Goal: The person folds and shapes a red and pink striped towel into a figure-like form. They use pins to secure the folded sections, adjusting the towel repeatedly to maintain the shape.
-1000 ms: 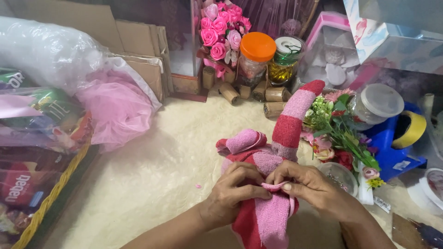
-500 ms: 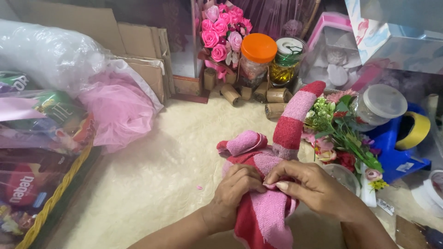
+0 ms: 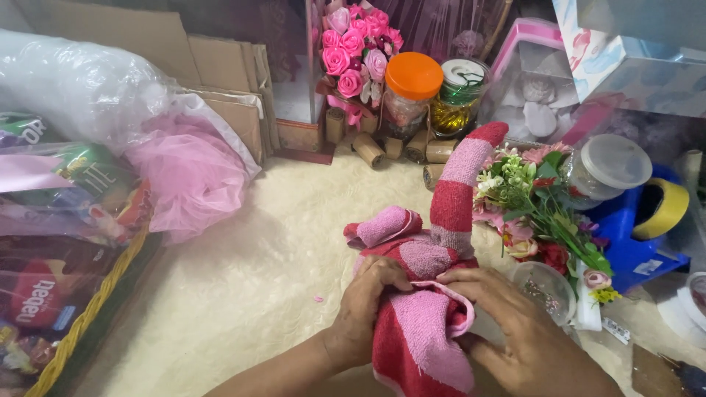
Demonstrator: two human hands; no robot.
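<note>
At the far left lay a crinkled clear plastic bag (image 3: 81, 84) above glossy snack packets (image 3: 66, 191) in a woven yellow wicker basket (image 3: 88, 312), cut off by the frame's edge. Just right of these, a bunch of gauzy pink tulle (image 3: 187, 176) rested against flat brown cardboard sheets (image 3: 228, 81). A cream, softly textured cloth (image 3: 243, 294) covered the table. Near centre, the left hand (image 3: 368, 305) closed its fingers around the red-and-pink striped terry towel (image 3: 426, 309), rolled and folded into a bundle on the cloth, one striped end standing upright. The right hand (image 3: 507, 323) pressed a pink fold of it, fingers curled on the fabric; the towel's near end ran out of frame. Behind stood a bouquet of pink fabric roses (image 3: 353, 44), short cardboard tubes (image 3: 368, 147) and an orange-lidded clear jar (image 3: 408, 92). Right of the towel lay artificial flowers with green leaves (image 3: 537, 206), partly hiding a clear plastic cup (image 3: 548, 290). Further right sat a clear lidded tub (image 3: 610, 165) and a yellow tape roll (image 3: 662, 209).
</note>
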